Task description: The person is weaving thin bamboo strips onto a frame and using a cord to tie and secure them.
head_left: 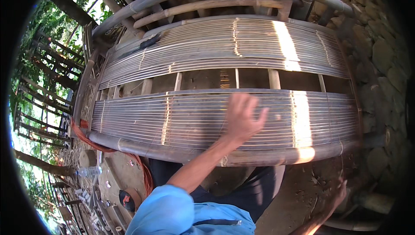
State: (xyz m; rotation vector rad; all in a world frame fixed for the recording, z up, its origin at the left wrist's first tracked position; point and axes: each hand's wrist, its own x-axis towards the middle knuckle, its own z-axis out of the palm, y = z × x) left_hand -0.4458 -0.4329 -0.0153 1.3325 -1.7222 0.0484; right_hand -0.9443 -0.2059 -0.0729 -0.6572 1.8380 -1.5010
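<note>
A bamboo bench of thin lengthwise slats stretches across the view, with a front slat panel [199, 118] and a back slat panel [199, 44] parted by a gap. Over the front panel is my left hand [244, 116], a little blurred, its thumb held away from its bent fingers and nothing visible in it. Whether it touches the slats I cannot tell. Low at the right, beyond the front rail [255, 156], my right hand [339, 191] is closed at the fingertips on a thin cord [342, 164] running down from the bench's right end.
A dark-handled knife [150, 40] lies on the back panel. Reddish-brown cord [145, 170] hangs in a bundle off the front left corner. On the ground at left are a clear plastic bottle [89, 171] and bamboo offcuts. A stone wall [382, 57] stands at right.
</note>
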